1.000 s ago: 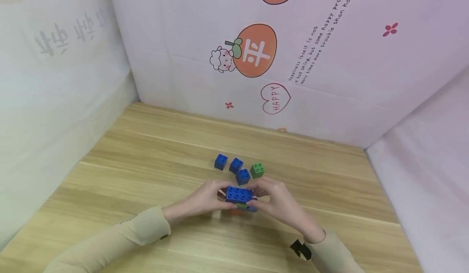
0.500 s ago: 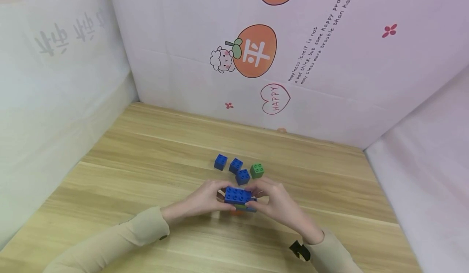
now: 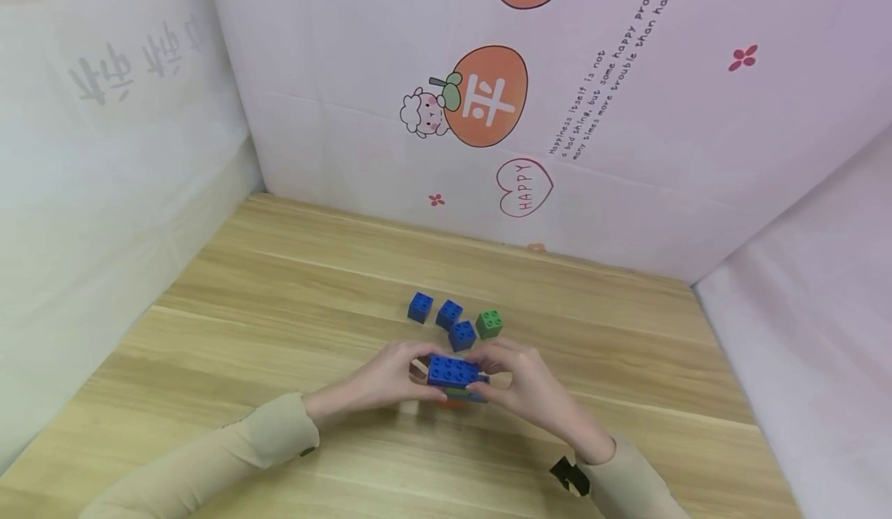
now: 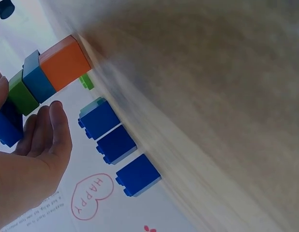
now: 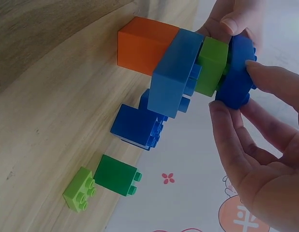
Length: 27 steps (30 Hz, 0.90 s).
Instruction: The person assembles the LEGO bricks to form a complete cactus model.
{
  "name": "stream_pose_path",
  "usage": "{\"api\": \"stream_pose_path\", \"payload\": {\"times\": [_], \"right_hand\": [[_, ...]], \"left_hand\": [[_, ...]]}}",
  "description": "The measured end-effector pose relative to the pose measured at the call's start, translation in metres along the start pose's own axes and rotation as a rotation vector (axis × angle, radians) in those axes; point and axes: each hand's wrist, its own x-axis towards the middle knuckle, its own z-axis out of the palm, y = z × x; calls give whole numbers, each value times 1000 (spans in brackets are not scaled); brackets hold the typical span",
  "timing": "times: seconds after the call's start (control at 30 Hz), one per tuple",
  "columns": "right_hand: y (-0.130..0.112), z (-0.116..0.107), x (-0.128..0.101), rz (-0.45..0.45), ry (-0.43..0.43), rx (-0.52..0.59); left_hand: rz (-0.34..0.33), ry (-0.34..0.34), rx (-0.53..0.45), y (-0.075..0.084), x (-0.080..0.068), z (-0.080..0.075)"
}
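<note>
1. On the back wall sheet (image 3: 627, 116) you can read "HAPPY" inside a red heart outline (image 3: 525, 187).
2. The orange fruit drawing (image 3: 485, 97) carries a white Chinese character, "平".
3. A slanted line of print (image 3: 605, 70) reads "Happiness itself is not a bad thing, but some happy produce... many times more trouble than happine...".
4. The left wall (image 3: 125, 116) shows faint grey characters (image 3: 132, 62) you cannot read.

The tabletop (image 3: 279, 286) is pale wood-grain laminate, smooth with a soft sheen. The stacked bricks (image 5: 188, 67) at the upper middle of the right wrist view are smooth, hard plastic with a faint gloss: orange, light blue, green, dark blue. The loose blue bricks (image 3: 446, 317) and green brick (image 3: 489, 323) look alike. The backdrop (image 3: 627, 116) is thin, printed, slightly creased sheeting. The sleeves (image 3: 230, 457) are matt beige knit cloth.
</note>
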Motion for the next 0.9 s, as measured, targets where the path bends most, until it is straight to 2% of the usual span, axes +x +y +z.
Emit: {"api": "stream_pose_path", "payload": {"times": [0.17,0.43,0.9], "right_hand": [[0,0,0,-7,11,-2],[0,0,0,-18,22,5],[-4,0,1,34,0,25]], "left_hand": [[-10,-7,0,1,1,0],[15,-6,12,-1,3,1],[-1,-6,4,-2,2,4]]}}
